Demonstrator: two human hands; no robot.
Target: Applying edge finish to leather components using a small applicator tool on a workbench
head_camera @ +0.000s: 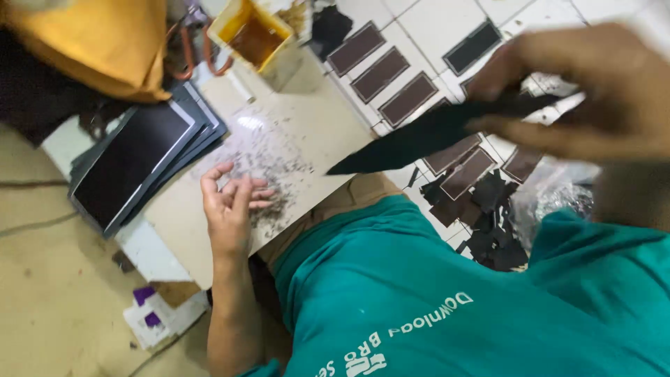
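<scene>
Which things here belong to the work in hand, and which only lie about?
In use: right hand holding a black strip; left hand on the speckled board.

Lying about: dark rectangles, yellow tub, stacked panels, black scraps.

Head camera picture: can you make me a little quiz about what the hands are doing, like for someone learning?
1. True or false: the right hand holds a dark pointed strip.
2. Where is the left hand?
A. inside the yellow tub
B. open over the speckled beige board
C. on the stack of dark panels
3. Fill in: the dark rectangles lie in rows on the white ____ floor.

Key: 1 true. 2 B: the hand is open, palm up, holding nothing, by the dark crumbs. 3 tiled.
</scene>
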